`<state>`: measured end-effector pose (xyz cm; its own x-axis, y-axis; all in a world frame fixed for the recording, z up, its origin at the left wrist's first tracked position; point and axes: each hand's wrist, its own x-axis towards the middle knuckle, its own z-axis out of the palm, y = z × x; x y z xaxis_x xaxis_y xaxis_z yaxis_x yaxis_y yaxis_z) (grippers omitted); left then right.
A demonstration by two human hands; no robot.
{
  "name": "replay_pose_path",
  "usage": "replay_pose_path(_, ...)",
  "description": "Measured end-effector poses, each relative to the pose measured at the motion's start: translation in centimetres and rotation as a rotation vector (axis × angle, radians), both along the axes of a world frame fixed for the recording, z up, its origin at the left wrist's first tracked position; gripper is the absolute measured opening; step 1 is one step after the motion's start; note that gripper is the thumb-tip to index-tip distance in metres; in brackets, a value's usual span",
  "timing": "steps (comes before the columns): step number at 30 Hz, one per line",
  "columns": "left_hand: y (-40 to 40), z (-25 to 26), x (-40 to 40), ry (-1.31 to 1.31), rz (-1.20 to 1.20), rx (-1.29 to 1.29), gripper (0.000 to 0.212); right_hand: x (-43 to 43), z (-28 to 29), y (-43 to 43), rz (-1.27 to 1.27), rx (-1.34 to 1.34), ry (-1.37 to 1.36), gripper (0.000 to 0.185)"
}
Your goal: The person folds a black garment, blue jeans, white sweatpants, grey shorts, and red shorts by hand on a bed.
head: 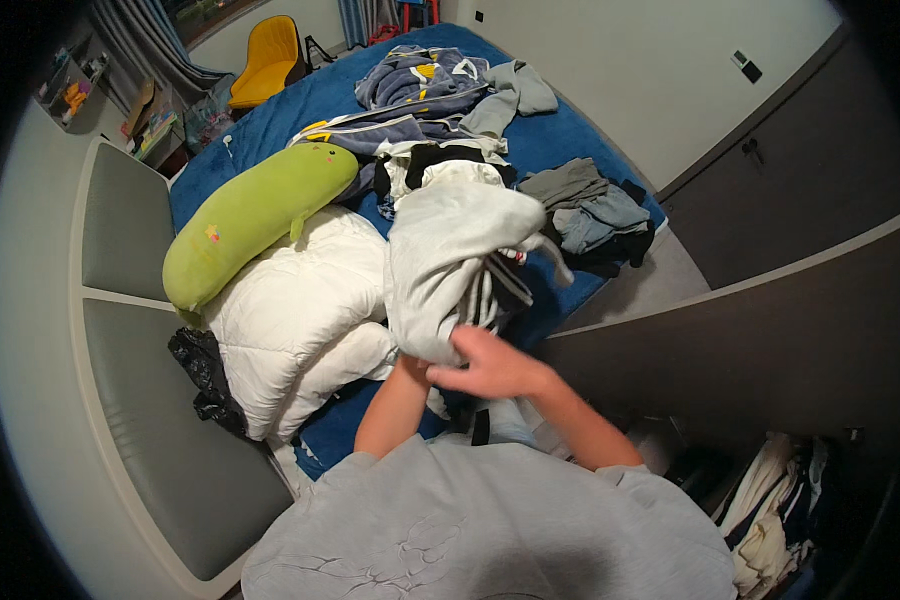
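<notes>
A light grey garment (450,255) hangs bunched in front of me, its folds blurred at the right side. My right hand (491,367) is at its lower edge, with the fingers over the cloth and the thumb below, the hem between them. My left hand (416,365) goes in under the same lower edge; only the wrist shows and the cloth hides its fingers. Just beyond the garment lies a pile of white and black clothes (450,161) on the blue bed cover (300,90).
A white quilt (300,300) and a green plush toy (262,217) lie at left, beside the padded headboard (172,427). A black plastic bag (206,375) sits near them. Folded clothes (589,202) lie at right. A patterned robe (420,82) is farther back. Dark cabinet panels (757,322) border the right.
</notes>
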<state>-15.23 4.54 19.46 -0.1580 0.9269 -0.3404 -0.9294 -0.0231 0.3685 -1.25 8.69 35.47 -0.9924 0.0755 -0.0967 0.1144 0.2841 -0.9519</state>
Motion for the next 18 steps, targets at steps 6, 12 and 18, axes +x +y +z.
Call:
replay_pose_path(6, -3.1, -1.0, -3.6, 0.501, -0.146, -0.084, 0.062, 5.1, -9.4, -0.6, -0.341, -0.564, -0.160, 0.033)
replay_pose_path(12, -6.2, -0.1, -3.2, 1.251, -0.150, -0.200, 0.050, 8.6, -10.0, 1.9, -0.778, -0.892, 0.074, 0.080)
replay_pose_path(18, -7.3, 6.4, 1.5, 1.745, 0.230, -0.108, 0.065, 2.0, -3.5, -1.3, -0.652, -0.092, 0.284, 0.109)
